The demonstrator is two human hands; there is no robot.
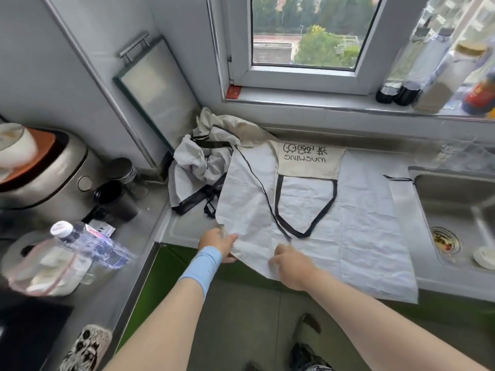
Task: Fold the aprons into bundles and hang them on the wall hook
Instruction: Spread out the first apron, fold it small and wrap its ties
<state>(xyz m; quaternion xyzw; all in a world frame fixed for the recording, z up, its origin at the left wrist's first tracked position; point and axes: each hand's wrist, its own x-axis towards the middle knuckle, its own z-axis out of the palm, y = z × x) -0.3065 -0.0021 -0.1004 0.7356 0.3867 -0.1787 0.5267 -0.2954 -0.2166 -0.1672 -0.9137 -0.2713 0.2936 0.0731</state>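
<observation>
Steel kitchen counter (184, 231) under a window, seen from straight above. Closest in, the left hand (217, 243) has its fingers curled round the near corner of the flap that's folded over, so it's clamped on the cloth. Just beside it the right hand (290, 265) sits on the same flap with its fingers bent down. I can't tell if it's pinching or only pressing.

The apron (361, 210) lies spread flat on the counter, with its bib (308, 162) toward the window. Its near hem hangs over the front edge and its right side reaches the sink (455, 199).

If it were me, I'd line that flap's edge up straight and smooth it from the crease outward. I'd also tuck the black neck loop (305, 231) inside before bringing the other side over, otherwise the bundle ends up lumpy.

Behind it there's a crumpled pile (198, 167) of more cloth with black ties. Can't count how many aprons are in there, and the wall hook isn't in view at all.
</observation>
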